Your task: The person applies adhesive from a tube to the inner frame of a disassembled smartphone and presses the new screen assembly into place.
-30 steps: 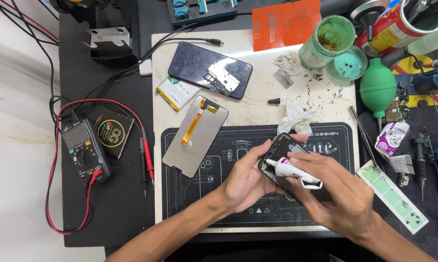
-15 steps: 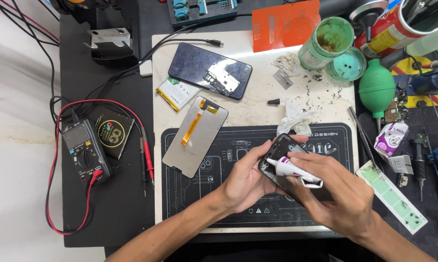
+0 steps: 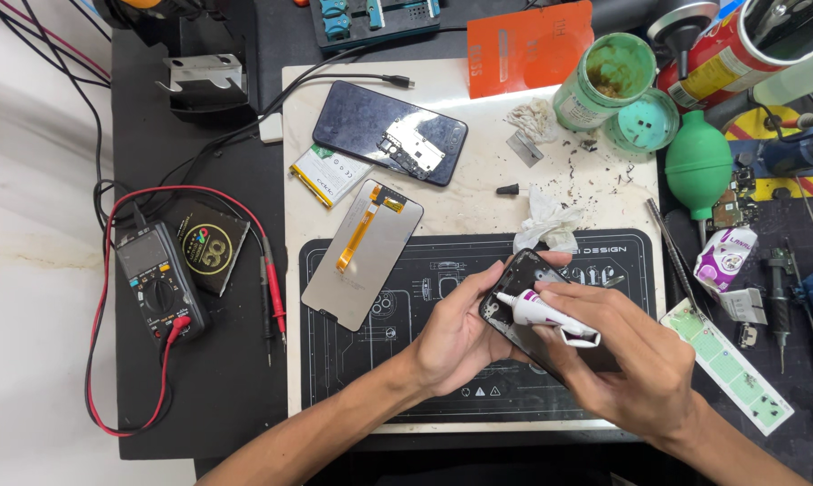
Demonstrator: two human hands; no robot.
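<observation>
My left hand (image 3: 456, 333) grips a black phone frame (image 3: 521, 274) from its left side, holding it tilted above the dark work mat (image 3: 370, 378). My right hand (image 3: 627, 360) squeezes a small white glue tube (image 3: 550, 315) with a purple band, its nozzle touching the frame's left inner edge. Much of the frame is hidden under my right hand. A loose phone screen (image 3: 363, 255) with an orange flex cable lies face down on the mat to the left.
A dark phone back (image 3: 390, 132), a battery (image 3: 327, 174), crumpled tissue (image 3: 544, 225), green jars (image 3: 615, 76), a green air blower (image 3: 699, 166) and tweezers (image 3: 669, 256) lie around the white board. A multimeter (image 3: 159, 283) with red leads sits at left.
</observation>
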